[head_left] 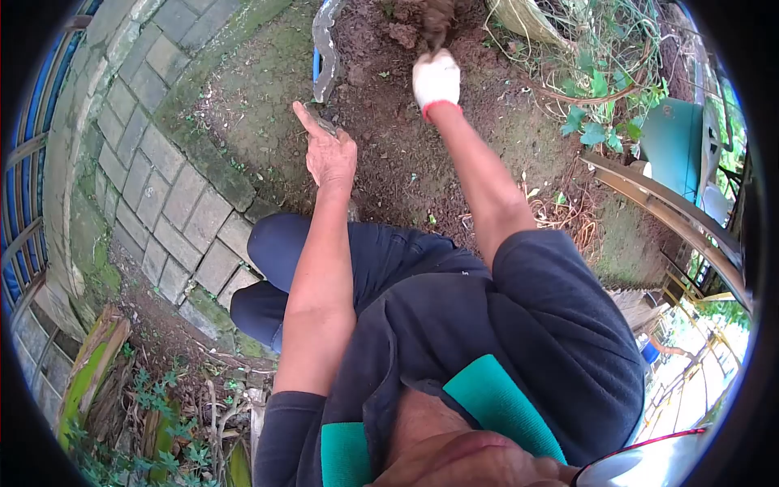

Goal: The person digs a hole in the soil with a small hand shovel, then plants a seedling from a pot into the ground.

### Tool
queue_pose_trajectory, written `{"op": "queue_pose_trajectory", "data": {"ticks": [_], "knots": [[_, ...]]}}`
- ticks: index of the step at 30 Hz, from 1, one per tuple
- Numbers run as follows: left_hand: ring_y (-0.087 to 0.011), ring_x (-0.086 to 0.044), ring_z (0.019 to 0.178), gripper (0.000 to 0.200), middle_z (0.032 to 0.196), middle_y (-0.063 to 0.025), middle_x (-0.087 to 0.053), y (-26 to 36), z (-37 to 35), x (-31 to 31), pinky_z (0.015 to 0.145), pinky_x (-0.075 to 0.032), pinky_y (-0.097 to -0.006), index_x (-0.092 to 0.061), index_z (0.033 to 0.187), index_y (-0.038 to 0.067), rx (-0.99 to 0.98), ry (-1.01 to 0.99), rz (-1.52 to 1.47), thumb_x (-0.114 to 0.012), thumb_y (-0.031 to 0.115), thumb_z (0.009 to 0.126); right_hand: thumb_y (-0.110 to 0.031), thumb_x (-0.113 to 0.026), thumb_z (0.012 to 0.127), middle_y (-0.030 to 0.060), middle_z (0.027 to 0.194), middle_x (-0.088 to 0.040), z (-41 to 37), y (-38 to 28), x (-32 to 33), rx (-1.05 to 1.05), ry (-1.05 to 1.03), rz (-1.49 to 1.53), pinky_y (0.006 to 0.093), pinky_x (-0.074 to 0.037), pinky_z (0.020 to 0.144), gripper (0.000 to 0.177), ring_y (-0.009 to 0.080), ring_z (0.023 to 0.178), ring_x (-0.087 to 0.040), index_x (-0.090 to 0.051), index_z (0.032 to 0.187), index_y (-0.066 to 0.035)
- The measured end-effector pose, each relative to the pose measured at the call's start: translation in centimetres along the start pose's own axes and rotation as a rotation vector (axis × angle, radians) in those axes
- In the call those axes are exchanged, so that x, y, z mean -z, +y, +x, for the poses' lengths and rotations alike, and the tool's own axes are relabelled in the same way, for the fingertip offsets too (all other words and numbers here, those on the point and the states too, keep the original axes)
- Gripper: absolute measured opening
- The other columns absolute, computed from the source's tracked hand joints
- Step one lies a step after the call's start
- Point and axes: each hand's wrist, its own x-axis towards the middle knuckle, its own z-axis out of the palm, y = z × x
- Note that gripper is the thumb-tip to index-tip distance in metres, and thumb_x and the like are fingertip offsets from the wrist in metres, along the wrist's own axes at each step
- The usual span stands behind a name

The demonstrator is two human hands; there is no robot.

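Note:
My left hand is bare and low over the soil, one finger stretched forward and a small grey thing showing between finger and thumb. My right hand wears a white knitted glove with a red cuff. Its fingers are closed round a dark brown thing, smeared by motion, whose kind I cannot tell. Loose reddish-brown soil lies around the gloved hand. Just beyond my left fingertips stands a wavy grey edge piece with a blue strip along its side.
Grey paving bricks run along the left beside a mossy kerb. Tangled vines and leaves stand at the upper right, near a green container and a curved wooden piece. Cut stumps and plants are at the lower left.

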Motion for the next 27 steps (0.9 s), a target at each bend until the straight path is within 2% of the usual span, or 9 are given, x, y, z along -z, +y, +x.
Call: {"op": "queue_pose_trajectory", "data": {"ticks": [3,6,9,12,15,18,22,24,27], "knots": [[-0.0425,-0.064,0.098,0.099,0.108,-0.0286,-0.063,-0.1,-0.2,0.1,0.091,-0.047,-0.0489,0.017,0.151,0.016,-0.012,0.006,0.008,-0.058,0.017,0.087,-0.025,-0.05,0.089,0.0309,0.092,-0.065,-3.5,0.1,1.8,0.165,-0.069,-0.014,0.0507,-0.051,0.083,0.03,0.0446,0.091,-0.065,-0.059,0.102,0.001],[-0.0415,-0.064,0.1,0.1,0.11,-0.0281,-0.063,-0.2,0.1,0.2,0.092,-0.047,-0.0483,0.017,0.151,0.017,-0.027,0.014,0.0,-0.059,0.018,0.087,-0.027,-0.05,0.088,0.0291,0.092,-0.065,-3.4,1.9,5.3,0.07,-0.138,0.041,0.0472,-0.052,0.081,0.036,0.0434,0.088,-0.065,-0.06,0.102,0.005],[-0.0412,-0.063,0.101,0.1,0.111,-0.0275,-0.063,0.0,-0.2,0.2,0.092,-0.047,-0.0479,0.017,0.151,0.018,-0.014,-0.002,-0.004,-0.06,0.019,0.087,-0.02,-0.058,0.088,0.0159,0.07,-0.062,-3.4,3.5,9.9,-0.469,-0.425,0.59,0.0411,-0.05,0.051,0.021,0.0298,0.061,-0.064,-0.06,0.087,0.001],[-0.0433,-0.064,0.096,0.101,0.102,-0.0279,-0.066,-0.6,-0.1,-0.2,0.091,-0.048,-0.0494,0.016,0.151,0.017,-0.045,0.049,-0.007,-0.06,0.019,0.086,-0.008,-0.061,0.086,0.0114,0.069,-0.058,-3.5,3.5,12.9,-0.61,-0.451,0.757,0.038,-0.045,0.043,0.01,0.0231,0.051,-0.056,-0.057,0.088,0.001],[-0.0439,-0.065,0.093,0.101,0.097,-0.0279,-0.067,-0.8,0.4,-0.7,0.089,-0.048,-0.05,0.016,0.151,0.017,-0.058,0.078,0.005,-0.06,0.02,0.086,-0.009,-0.061,0.085,0.0132,0.071,-0.058,-1.8,3.1,12.8,-0.698,-0.475,0.591,0.0417,-0.046,0.044,0.012,0.0255,0.053,-0.056,-0.055,0.087,0.001],[-0.044,-0.065,0.093,0.101,0.097,-0.028,-0.067,-0.6,0.3,-0.8,0.089,-0.048,-0.05,0.017,0.151,0.017,-0.038,0.077,0.015,-0.06,0.021,0.086,-0.013,-0.061,0.088,0.0078,0.061,-0.052,-0.1,3.9,11.3,-0.729,-0.45,0.606,0.0348,-0.041,0.038,0.014,0.0214,0.044,-0.052,-0.053,0.08,-0.004],[-0.0448,-0.064,0.093,0.101,0.099,-0.0288,-0.066,-0.5,0.0,-0.5,0.089,-0.047,-0.0506,0.017,0.151,0.017,-0.031,0.048,0.013,-0.06,0.021,0.086,-0.011,-0.06,0.086,0.0078,0.059,-0.051,2.1,3.5,8.9,-0.694,-0.412,0.58,0.0373,-0.04,0.038,0.014,0.022,0.045,-0.052,-0.051,0.076,-0.006],[-0.0442,-0.064,0.095,0.1,0.104,-0.0293,-0.064,-0.4,0.4,-0.3,0.089,-0.048,-0.0501,0.017,0.151,0.017,-0.038,0.043,0.005,-0.06,0.02,0.087,-0.019,-0.055,0.079,0.0222,0.087,-0.067,5.5,6.1,4.1,-0.446,-0.393,0.315,0.0412,-0.051,0.075,0.032,0.0296,0.082,-0.065,-0.063,0.097,0.007],[-0.0428,-0.064,0.099,0.099,0.116,-0.0298,-0.061,-0.4,0.5,-0.5,0.09,-0.049,-0.0489,0.017,0.151,0.015,-0.019,0.028,0.009,-0.059,0.019,0.087,-0.021,-0.057,0.078,0.0293,0.107,-0.066,9.5,2.5,0.7,-0.386,-0.471,0.184,0.0415,-0.051,0.086,0.038,0.0399,0.105,-0.064,-0.065,0.101,0.008]]}}
